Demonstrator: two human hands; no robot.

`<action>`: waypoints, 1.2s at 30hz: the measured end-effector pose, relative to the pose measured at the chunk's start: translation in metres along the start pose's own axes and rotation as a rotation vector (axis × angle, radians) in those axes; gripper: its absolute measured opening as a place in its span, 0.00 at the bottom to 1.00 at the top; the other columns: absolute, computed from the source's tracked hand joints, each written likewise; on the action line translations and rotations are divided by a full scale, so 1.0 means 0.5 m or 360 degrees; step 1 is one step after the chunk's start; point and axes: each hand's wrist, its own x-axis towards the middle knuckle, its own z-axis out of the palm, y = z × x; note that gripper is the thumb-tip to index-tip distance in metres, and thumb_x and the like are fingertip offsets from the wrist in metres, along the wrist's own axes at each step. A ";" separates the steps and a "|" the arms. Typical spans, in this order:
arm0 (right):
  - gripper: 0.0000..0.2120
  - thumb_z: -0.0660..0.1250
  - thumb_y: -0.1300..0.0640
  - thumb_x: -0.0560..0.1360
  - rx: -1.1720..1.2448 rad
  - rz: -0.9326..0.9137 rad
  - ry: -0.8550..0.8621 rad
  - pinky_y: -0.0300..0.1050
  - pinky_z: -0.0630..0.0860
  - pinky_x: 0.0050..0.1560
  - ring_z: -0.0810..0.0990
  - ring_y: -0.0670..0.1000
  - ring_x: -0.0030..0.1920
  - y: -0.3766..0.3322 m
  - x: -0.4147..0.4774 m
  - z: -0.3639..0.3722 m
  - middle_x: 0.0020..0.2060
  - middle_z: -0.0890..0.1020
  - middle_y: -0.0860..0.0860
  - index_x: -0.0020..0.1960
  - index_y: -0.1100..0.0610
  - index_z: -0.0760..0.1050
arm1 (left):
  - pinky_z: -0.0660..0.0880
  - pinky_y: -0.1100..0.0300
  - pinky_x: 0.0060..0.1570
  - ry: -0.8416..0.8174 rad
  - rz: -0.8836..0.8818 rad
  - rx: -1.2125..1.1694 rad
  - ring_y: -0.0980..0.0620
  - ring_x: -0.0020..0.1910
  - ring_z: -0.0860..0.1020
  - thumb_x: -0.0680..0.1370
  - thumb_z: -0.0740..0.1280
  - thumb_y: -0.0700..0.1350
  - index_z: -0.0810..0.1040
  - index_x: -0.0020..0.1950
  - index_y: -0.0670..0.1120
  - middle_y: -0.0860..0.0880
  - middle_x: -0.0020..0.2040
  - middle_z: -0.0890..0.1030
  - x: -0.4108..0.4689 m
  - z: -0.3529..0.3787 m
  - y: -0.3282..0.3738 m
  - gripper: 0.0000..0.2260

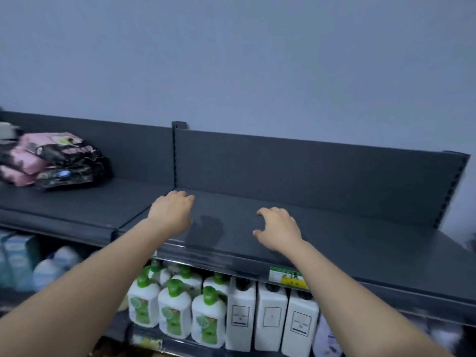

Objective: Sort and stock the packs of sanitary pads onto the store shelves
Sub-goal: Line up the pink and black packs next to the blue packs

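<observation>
**Both hands empty over the top shelf, pad packs heaped at the far left**

The person's two bare arms reach forward over a dark grey metal top shelf (347,243). The left hand (171,210) lies palm down near the shelf's back panel, just beside the slotted upright post (175,155) that splits the shelving into two bays. Its fingers bend downward at the far end and hold nothing. The right hand (279,229) is palm down nearer the front edge, fingers spread and loosely curved, thumb out to the side, also holding nothing. Whether either hand touches the shelf surface cannot be told.

The pile of pink and black plastic packs of sanitary pads (51,161) sits in the left bay of the same shelf, against the back panel and well apart from both hands. The packs are stacked unevenly and blurred.

On the shelf below stand white bottles with green pump caps (175,313) and, just beside them to the right, white rectangular jugs with black caps (270,318). A green and yellow price label (288,278) is fixed to the top shelf's front rail under the right forearm.
</observation>
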 end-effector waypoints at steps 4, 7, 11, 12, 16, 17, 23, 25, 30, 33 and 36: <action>0.26 0.66 0.47 0.77 0.0067 -0.0114 -0.0005 0.51 0.65 0.67 0.65 0.55 0.70 -0.136 0.057 0.051 0.68 0.71 0.52 0.73 0.51 0.65 | 0.69 0.53 0.60 -0.0006 -0.0121 0.0010 0.46 0.66 0.68 0.78 0.65 0.52 0.67 0.70 0.47 0.48 0.65 0.72 -0.018 0.026 -0.142 0.22; 0.26 0.65 0.48 0.77 0.0098 -0.0211 -0.0032 0.51 0.66 0.66 0.64 0.55 0.70 -0.227 0.090 0.084 0.68 0.71 0.52 0.73 0.51 0.65 | 0.69 0.52 0.60 -0.0036 -0.0201 0.0000 0.46 0.67 0.68 0.78 0.65 0.52 0.67 0.70 0.46 0.47 0.66 0.72 -0.034 0.043 -0.232 0.23; 0.26 0.65 0.48 0.78 0.0116 -0.0339 -0.0081 0.51 0.66 0.65 0.64 0.55 0.70 -0.341 0.143 0.120 0.68 0.71 0.53 0.73 0.51 0.65 | 0.69 0.52 0.61 -0.0070 -0.0322 0.0034 0.46 0.67 0.68 0.78 0.65 0.50 0.68 0.70 0.46 0.47 0.65 0.72 -0.051 0.067 -0.346 0.22; 0.26 0.65 0.47 0.78 0.0119 -0.0370 -0.0088 0.51 0.66 0.65 0.65 0.55 0.70 -0.366 0.157 0.129 0.67 0.71 0.53 0.73 0.52 0.65 | 0.69 0.51 0.61 -0.0078 -0.0361 0.0045 0.46 0.67 0.68 0.77 0.66 0.51 0.68 0.70 0.46 0.47 0.64 0.72 -0.052 0.070 -0.369 0.22; 0.26 0.65 0.47 0.77 0.0132 -0.0504 -0.0117 0.51 0.67 0.65 0.65 0.56 0.69 -0.464 0.216 0.165 0.67 0.71 0.54 0.73 0.52 0.65 | 0.70 0.50 0.61 -0.0089 -0.0503 0.0041 0.45 0.67 0.68 0.76 0.67 0.52 0.68 0.70 0.46 0.47 0.65 0.72 -0.050 0.088 -0.463 0.24; 0.26 0.66 0.48 0.77 0.0138 -0.0528 -0.0122 0.51 0.67 0.65 0.65 0.56 0.70 -0.485 0.230 0.174 0.67 0.71 0.53 0.73 0.52 0.65 | 0.70 0.50 0.61 -0.0089 -0.0532 0.0033 0.45 0.67 0.68 0.76 0.67 0.52 0.68 0.69 0.45 0.46 0.65 0.72 -0.047 0.093 -0.482 0.24; 0.26 0.66 0.47 0.77 0.0144 -0.0671 -0.0141 0.51 0.66 0.66 0.65 0.56 0.70 -0.610 0.353 0.220 0.68 0.71 0.53 0.73 0.51 0.65 | 0.72 0.51 0.56 -0.0027 -0.0662 0.0083 0.45 0.64 0.70 0.76 0.66 0.50 0.71 0.64 0.45 0.46 0.60 0.74 0.006 0.117 -0.608 0.19; 0.26 0.66 0.46 0.77 0.0149 -0.0701 -0.0158 0.51 0.66 0.66 0.64 0.55 0.71 -0.645 0.394 0.231 0.68 0.71 0.52 0.72 0.51 0.65 | 0.73 0.50 0.55 -0.0009 -0.0691 0.0107 0.45 0.63 0.71 0.76 0.66 0.49 0.72 0.63 0.45 0.46 0.59 0.74 0.033 0.128 -0.651 0.17; 0.26 0.66 0.47 0.77 0.0166 -0.0776 -0.0160 0.50 0.67 0.66 0.65 0.55 0.70 -0.726 0.493 0.259 0.67 0.71 0.52 0.72 0.51 0.66 | 0.71 0.51 0.57 0.0105 -0.0744 0.0150 0.45 0.65 0.69 0.75 0.66 0.50 0.71 0.66 0.47 0.47 0.64 0.71 0.111 0.154 -0.757 0.20; 0.26 0.67 0.46 0.76 0.0153 -0.0801 -0.0176 0.50 0.67 0.66 0.65 0.55 0.70 -0.769 0.541 0.282 0.66 0.72 0.52 0.72 0.51 0.66 | 0.71 0.50 0.58 0.0176 -0.0777 0.0177 0.45 0.66 0.67 0.75 0.67 0.49 0.70 0.67 0.47 0.46 0.65 0.69 0.159 0.170 -0.814 0.21; 0.26 0.67 0.46 0.76 0.0145 -0.0833 -0.0200 0.50 0.67 0.66 0.66 0.55 0.70 -0.792 0.566 0.298 0.66 0.72 0.52 0.72 0.52 0.66 | 0.68 0.50 0.60 0.0242 -0.0775 0.0267 0.44 0.69 0.62 0.73 0.67 0.46 0.67 0.68 0.49 0.45 0.70 0.64 0.188 0.174 -0.848 0.23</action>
